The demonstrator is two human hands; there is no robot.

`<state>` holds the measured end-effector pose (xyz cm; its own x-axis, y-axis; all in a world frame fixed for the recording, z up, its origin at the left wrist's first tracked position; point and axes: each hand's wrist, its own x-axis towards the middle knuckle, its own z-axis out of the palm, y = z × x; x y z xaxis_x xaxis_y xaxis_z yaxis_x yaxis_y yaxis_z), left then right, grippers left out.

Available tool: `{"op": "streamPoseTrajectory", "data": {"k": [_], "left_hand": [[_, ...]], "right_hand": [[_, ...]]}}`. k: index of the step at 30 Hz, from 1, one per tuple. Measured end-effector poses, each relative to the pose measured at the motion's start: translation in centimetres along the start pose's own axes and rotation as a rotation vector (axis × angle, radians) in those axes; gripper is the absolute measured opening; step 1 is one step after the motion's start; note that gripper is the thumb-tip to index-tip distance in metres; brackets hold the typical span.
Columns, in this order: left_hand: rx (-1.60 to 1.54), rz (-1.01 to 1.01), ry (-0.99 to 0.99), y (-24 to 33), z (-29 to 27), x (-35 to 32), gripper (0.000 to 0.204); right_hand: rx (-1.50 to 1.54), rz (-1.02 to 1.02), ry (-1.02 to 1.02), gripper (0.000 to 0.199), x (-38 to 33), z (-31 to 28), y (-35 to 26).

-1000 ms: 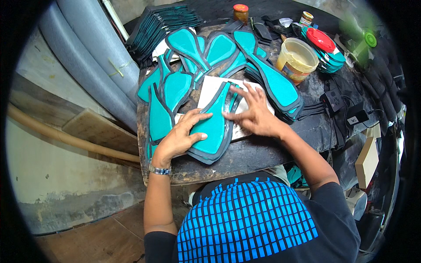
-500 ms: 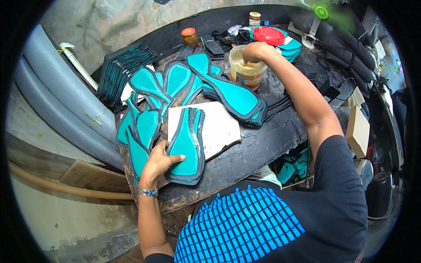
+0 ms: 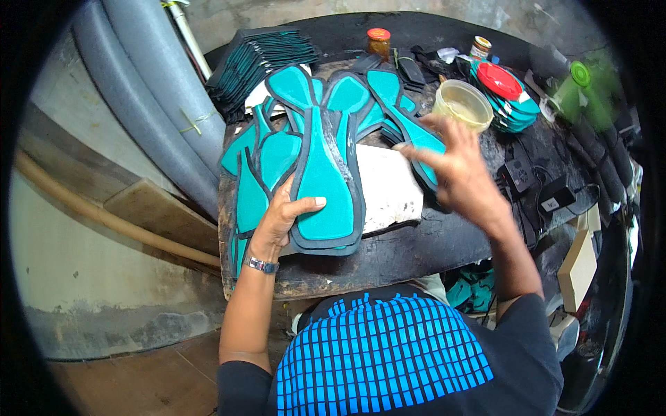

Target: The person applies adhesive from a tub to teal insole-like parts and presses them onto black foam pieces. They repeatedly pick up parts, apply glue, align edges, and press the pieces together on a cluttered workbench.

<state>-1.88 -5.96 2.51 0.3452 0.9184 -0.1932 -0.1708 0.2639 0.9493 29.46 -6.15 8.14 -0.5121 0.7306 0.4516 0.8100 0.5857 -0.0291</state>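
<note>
In the head view, the left hand (image 3: 283, 216) is gripping the near end of a long teal pad with a black border (image 3: 325, 182), the thumb lying stretched across its teal face and the other fingers tucked under its left edge, so they are hidden. That pad is lying lengthwise on the dark round worktable (image 3: 416, 246), partly over a white sheet (image 3: 388, 187) and just beside a fan of similar teal pieces (image 3: 260, 166) that are overlapping one another to the left and behind it. The right hand (image 3: 458, 170) is hovering above the table to the right of the held pad, its fingers spread apart and pinching nothing; it is blurred, and below it another teal pad (image 3: 409, 128) is running diagonally toward the far side. Just beyond the right hand a pale plastic tub (image 3: 463, 104) is standing open, and farther right a red lid (image 3: 498, 80) is resting on a small heap of teal pieces. A tall stack of dark pieces (image 3: 260, 59) is sitting at the far left corner, near an orange-capped jar (image 3: 379, 43). A watch (image 3: 261, 265) is showing on the left wrist.
</note>
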Motion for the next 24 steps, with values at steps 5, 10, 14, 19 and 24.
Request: {"op": "streamPoseTrajectory", "data": {"k": [5, 10, 14, 19, 24], "left_hand": [[-0.082, 0.055, -0.008, 1.1, 0.7, -1.1, 0.074], [-0.068, 0.086, -0.006, 1.8, 0.3, -2.1, 0.071], [-0.070, 0.087, 0.033, 2.4, -0.1, -2.7, 0.066], [-0.025, 0.108, -0.027, 3.4, 0.7, -3.1, 0.064], [-0.033, 0.154, -0.025, 4.0, 0.6, -3.4, 0.064]], "right_hand": [[0.513, -0.239, 0.119, 0.065, 1.4, 3.9, -3.5], [0.160, -0.178, 0.267, 0.074, 1.7, 7.0, -4.2], [0.113, -0.468, 0.553, 0.055, 1.6, 7.2, -4.1], [-0.088, -0.265, 0.439, 0.060, 4.9, 6.3, -3.1], [0.173, -0.341, 0.325, 0.070, 6.1, 5.9, -2.8]]}}
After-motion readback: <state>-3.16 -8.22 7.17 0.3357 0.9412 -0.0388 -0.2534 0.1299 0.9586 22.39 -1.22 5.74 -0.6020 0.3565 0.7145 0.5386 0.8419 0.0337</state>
